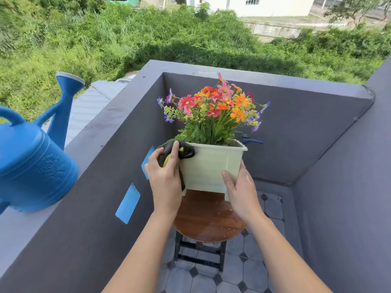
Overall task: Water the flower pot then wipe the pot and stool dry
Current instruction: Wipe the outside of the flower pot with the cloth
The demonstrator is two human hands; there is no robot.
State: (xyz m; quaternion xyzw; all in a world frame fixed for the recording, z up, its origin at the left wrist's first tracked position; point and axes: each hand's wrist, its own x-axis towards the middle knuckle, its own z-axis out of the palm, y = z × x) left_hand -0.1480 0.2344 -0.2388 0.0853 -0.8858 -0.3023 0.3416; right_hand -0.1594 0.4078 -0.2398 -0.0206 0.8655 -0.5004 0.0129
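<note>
On a grey-walled point(296, 123) balcony, the pot point(209, 163) stands on a wet wooden stool point(207, 218). The left hand point(164, 178) grips a dark cloth point(186, 152) against its rim; the right hand point(241, 191) clasps its side. A can point(31, 166) sits on the ledge point(25, 229).

Flower pot point(211, 166) on stool point(207, 220); watering can point(33, 166) on ledge point(112, 115), far left; tap point(251, 141) behind pot, seemingly on wall point(296, 127).
</note>
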